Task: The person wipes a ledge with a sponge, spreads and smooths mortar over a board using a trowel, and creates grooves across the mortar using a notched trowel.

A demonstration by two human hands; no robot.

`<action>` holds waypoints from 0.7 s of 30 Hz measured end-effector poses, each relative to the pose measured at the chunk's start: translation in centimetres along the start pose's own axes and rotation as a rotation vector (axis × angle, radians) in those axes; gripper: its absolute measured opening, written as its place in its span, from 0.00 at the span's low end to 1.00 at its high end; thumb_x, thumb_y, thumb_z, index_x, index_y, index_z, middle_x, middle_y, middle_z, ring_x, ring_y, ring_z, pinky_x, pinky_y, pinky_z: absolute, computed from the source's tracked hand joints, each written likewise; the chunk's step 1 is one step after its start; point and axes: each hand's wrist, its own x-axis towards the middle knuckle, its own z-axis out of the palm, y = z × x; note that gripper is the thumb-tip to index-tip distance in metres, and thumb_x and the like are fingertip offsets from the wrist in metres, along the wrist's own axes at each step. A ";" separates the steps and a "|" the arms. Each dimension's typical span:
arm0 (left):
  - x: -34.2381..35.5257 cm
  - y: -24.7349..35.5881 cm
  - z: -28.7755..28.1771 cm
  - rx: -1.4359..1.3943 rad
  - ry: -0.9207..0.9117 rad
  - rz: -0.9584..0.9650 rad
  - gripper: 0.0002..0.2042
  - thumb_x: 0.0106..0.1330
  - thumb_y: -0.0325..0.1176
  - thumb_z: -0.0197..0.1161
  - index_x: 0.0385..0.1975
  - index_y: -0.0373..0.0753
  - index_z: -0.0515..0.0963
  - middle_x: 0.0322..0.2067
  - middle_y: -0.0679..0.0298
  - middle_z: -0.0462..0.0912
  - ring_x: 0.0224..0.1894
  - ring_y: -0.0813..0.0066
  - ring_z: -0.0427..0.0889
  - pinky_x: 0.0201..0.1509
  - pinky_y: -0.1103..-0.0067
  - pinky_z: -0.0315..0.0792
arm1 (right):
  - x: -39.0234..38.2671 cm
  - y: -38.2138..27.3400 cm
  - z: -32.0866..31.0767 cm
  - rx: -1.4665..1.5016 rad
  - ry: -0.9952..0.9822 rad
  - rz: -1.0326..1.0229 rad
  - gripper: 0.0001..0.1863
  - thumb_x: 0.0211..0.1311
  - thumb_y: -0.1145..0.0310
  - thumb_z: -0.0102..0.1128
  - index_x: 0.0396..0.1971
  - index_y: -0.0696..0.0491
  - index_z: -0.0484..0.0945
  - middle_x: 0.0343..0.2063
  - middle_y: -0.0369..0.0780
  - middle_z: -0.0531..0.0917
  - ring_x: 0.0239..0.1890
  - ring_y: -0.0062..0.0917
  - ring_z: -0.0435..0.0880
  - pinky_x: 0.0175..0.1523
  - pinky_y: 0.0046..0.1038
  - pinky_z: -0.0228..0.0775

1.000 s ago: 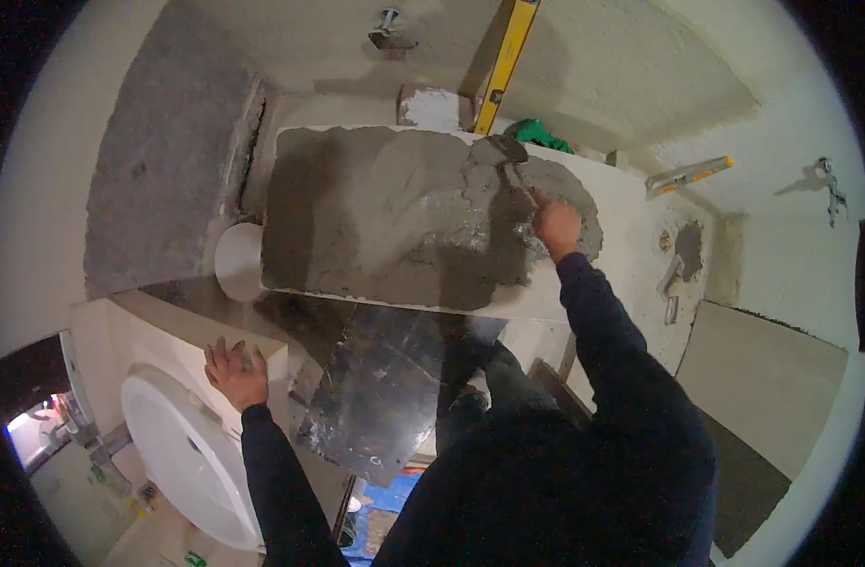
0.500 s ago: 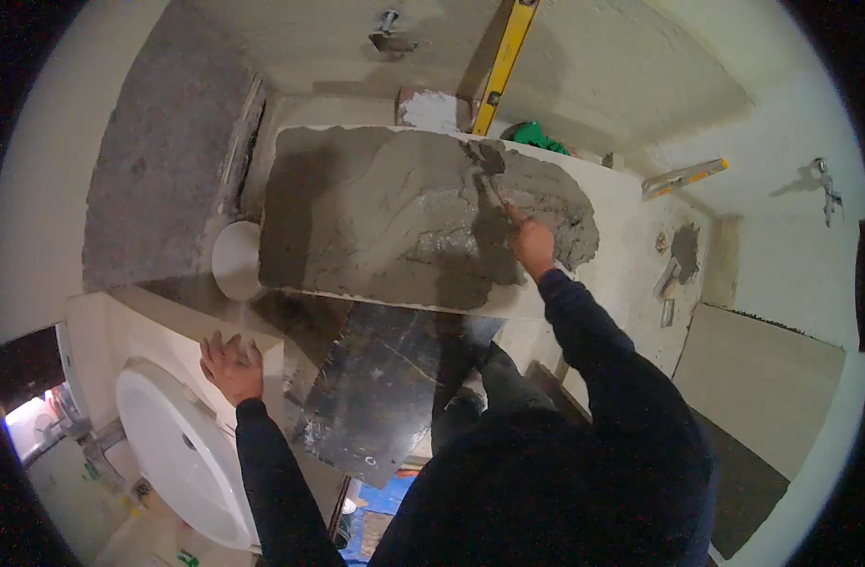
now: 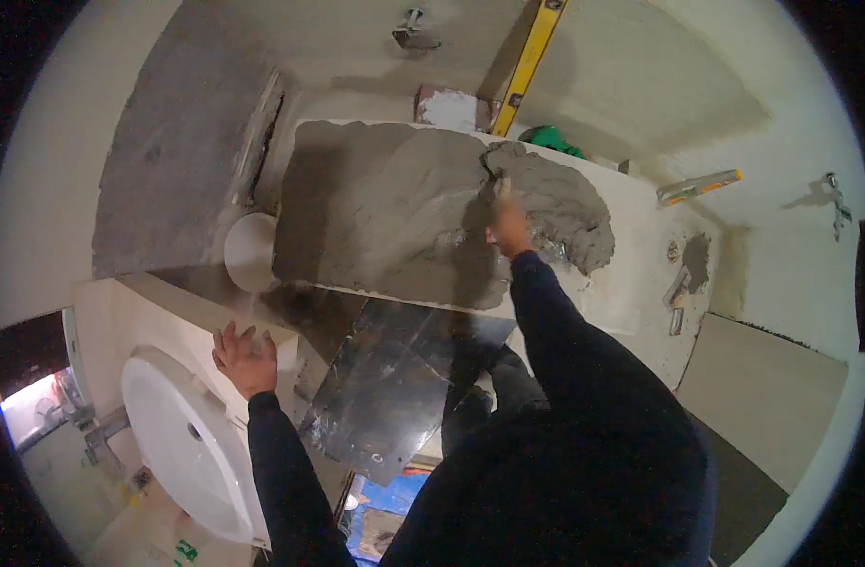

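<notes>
Wet grey mortar covers most of the long pale slab in front of me. Over its right half, my right hand is closed around a trowel, and motion smears both a little. The trowel's blade points away from me and is hard to tell from the mortar around it. With fingers bent and apart, my left hand rests on the edge of a pale ledge beside a white oval basin. Nothing is in that hand.
Behind the slab a yellow spirit level leans on the wall, near a green cloth-like thing. A smaller level and another trowel lie at the right. A white round object touches the slab's left end. Dark board lies before my legs.
My right hand has swept left and slightly away from me across the mortar with the trowel. My left hand stays on the ledge. The whole view has shifted a little.
</notes>
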 end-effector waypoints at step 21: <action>-1.4 -2.3 0.7 0.132 0.012 0.078 0.15 0.55 0.46 0.60 0.38 0.45 0.80 0.54 0.64 0.71 0.62 0.57 0.61 0.62 0.60 0.54 | -11.2 14.8 -16.7 0.009 0.089 0.418 0.19 0.62 0.58 0.43 0.48 0.54 0.70 0.34 0.49 0.81 0.33 0.44 0.80 0.37 0.42 0.72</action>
